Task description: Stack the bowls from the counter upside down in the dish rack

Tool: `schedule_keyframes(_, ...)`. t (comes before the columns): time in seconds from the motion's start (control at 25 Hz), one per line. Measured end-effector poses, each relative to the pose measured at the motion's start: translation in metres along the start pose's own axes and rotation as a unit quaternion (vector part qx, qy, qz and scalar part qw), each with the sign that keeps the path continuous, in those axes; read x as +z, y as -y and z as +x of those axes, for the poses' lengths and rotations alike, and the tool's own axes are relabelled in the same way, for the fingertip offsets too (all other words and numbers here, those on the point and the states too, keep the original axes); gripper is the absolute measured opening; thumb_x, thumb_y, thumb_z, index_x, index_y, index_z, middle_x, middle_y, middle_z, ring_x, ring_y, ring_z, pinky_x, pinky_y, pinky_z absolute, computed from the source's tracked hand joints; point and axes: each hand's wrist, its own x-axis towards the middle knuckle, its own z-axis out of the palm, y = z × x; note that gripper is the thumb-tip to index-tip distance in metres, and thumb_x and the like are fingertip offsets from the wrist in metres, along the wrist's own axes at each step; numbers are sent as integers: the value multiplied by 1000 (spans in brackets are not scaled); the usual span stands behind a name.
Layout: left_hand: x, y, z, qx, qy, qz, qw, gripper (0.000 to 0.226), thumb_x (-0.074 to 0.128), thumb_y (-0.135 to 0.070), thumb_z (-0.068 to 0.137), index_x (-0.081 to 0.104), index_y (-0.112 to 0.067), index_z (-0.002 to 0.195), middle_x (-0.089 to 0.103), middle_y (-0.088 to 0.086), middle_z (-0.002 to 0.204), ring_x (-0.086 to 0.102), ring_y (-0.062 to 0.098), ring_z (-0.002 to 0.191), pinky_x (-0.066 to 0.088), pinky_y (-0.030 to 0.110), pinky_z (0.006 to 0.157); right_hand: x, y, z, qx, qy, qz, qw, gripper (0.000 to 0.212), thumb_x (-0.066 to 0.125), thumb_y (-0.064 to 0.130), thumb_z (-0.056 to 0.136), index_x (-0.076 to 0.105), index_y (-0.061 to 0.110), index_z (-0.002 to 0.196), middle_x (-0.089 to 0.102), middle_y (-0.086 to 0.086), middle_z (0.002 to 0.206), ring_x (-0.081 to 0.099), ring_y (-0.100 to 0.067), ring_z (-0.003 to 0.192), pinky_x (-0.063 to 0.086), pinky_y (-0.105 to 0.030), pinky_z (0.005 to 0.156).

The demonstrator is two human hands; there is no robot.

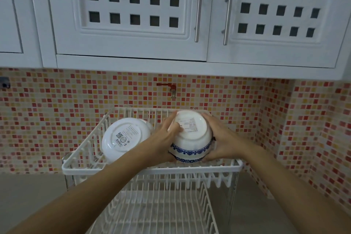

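A white wire dish rack [152,168] with two tiers stands against the tiled wall. On the right of its upper tier sits an upside-down white bowl with a blue pattern [192,138], on top of another blue-patterned bowl whose rim shows beneath it. My left hand [165,138] grips its left side and my right hand [220,138] its right side. To the left, a plain white bowl [123,137] lies upside down, tilted, with a label on its base.
The rack's lower tier [157,213] holds nothing visible. White wall cabinets [133,15] with metal handles hang above the rack. A red valve [169,86] sticks out of the mosaic wall behind. The grey counter [30,195] runs along both sides.
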Motion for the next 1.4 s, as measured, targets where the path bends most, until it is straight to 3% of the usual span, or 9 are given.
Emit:
schedule_keyframes(0.16, 2, 0, -2, 22, -8, 12, 1000, 79, 77, -24, 72, 25, -32, 132, -10, 1, 158, 26, 30, 141, 42, 38, 106, 2, 3, -2, 20, 13, -49, 999, 134, 86, 49, 57, -6, 22, 151, -2, 11, 157, 5, -12, 145, 20, -35, 119)
schedule_keyframes(0.32, 1, 0, -5, 31, -17, 34, 999, 76, 74, -24, 77, 28, -28, 137, -2, 7, 159, 29, 30, 140, 43, 36, 104, 4, 8, -3, 20, 8, -82, 996, 134, 84, 54, 57, -5, 21, 151, 1, 7, 155, 12, -16, 144, 28, -38, 116)
schedule_keyframes(0.56, 1, 2, -8, 32, -10, 55, 998, 71, 74, -25, 76, 31, -27, 133, 5, 8, 157, 37, 32, 135, 48, 38, 101, 2, 14, -5, 24, 13, -109, 994, 131, 84, 48, 61, -8, 20, 151, 3, 3, 154, 16, -18, 142, 29, -33, 113)
schedule_keyframes(0.76, -2, -3, -10, 23, -6, 33, 999, 71, 70, -38, 76, 31, -29, 135, 4, 5, 158, 41, 30, 131, 47, 36, 98, 0, 11, -6, 23, 14, -80, 996, 127, 84, 46, 61, -4, 26, 150, 5, 10, 152, 20, -15, 141, 36, -33, 109)
schedule_keyframes(0.96, -17, -12, -11, -9, 32, 21, 999, 77, 67, -46, 77, 24, -33, 140, -2, -1, 160, 28, 26, 141, 43, 40, 106, -6, 11, -8, 35, 41, -70, 996, 127, 81, 49, 63, -10, 28, 149, -6, 18, 155, 2, 1, 137, 24, -32, 112)
schedule_keyframes(1.08, -40, -18, -16, -76, 43, -1, 996, 80, 58, -49, 85, 14, -26, 148, -1, -3, 161, 22, 21, 145, 31, 38, 113, -10, 18, -8, 44, 55, -52, 996, 112, 72, 38, 76, -11, 26, 150, -13, 12, 158, -8, 2, 140, 10, -35, 119)
schedule_keyframes(1.16, -59, -21, -24, -103, 32, -6, 994, 72, 48, -46, 92, 12, -21, 150, 9, 1, 160, 25, 22, 144, 28, 38, 114, -10, 36, -8, 47, 33, -63, 996, 93, 60, 28, 87, -5, 21, 152, -9, 6, 160, -7, -5, 145, 4, -32, 120)
schedule_keyframes(1.28, -90, -17, -38, -133, 23, -10, 991, 59, 35, -38, 99, 16, -14, 149, 24, 9, 156, 30, 26, 141, 28, 40, 114, -11, 75, -5, 56, -2, -66, 996, 67, 37, 36, 100, 1, 14, 153, -3, 2, 161, -1, -11, 148, 3, -29, 118)
schedule_keyframes(1.4, -120, -11, -63, -177, 5, 18, 984, 52, 30, -33, 100, 24, -10, 146, 32, 14, 151, 38, 31, 134, 33, 46, 110, -8, 126, -3, 72, -40, -65, 994, 62, 22, 41, 102, 2, 11, 152, -2, -3, 161, 1, -14, 148, 3, -32, 119)
